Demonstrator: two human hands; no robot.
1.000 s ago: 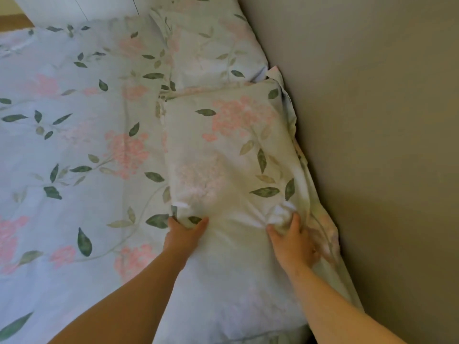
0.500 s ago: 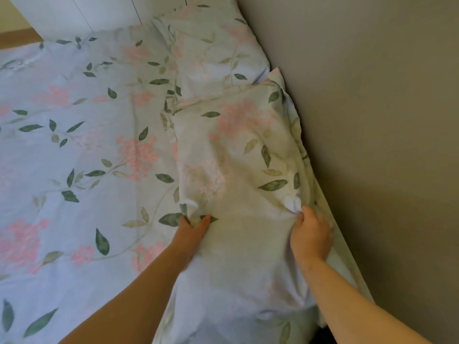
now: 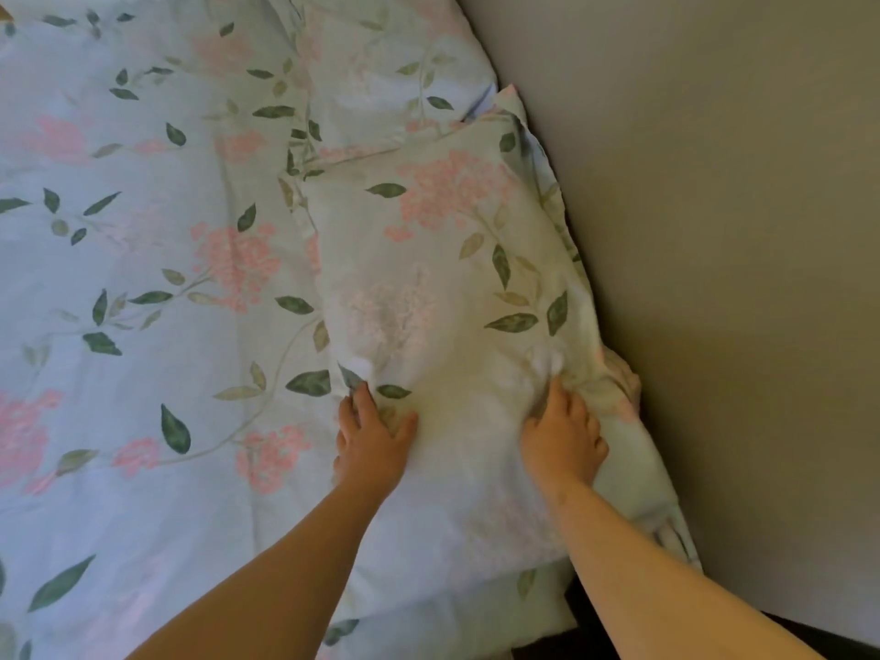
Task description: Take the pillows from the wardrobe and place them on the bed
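A floral pillow [image 3: 428,278] in pale blue cloth with pink flowers and green leaves lies on the bed [image 3: 143,326], pushed against the wall on the right. My left hand [image 3: 374,443] presses on its near left part with fingers spread. My right hand [image 3: 564,438] grips a bunched fold of the pillowcase near the pillow's right edge. A second pillow [image 3: 390,64] in the same print lies beyond it at the head of the bed, touching the first. The wardrobe is out of view.
A plain beige wall [image 3: 714,231] runs along the right side of the bed. The floral bedcover spreads wide to the left. A dark gap [image 3: 585,607] shows between the bed's near corner and the wall.
My view has shifted, so the wardrobe doors at the top have left the frame. My right hand slid back left onto the bunched pillowcase; my left hand flattened on the pillow.
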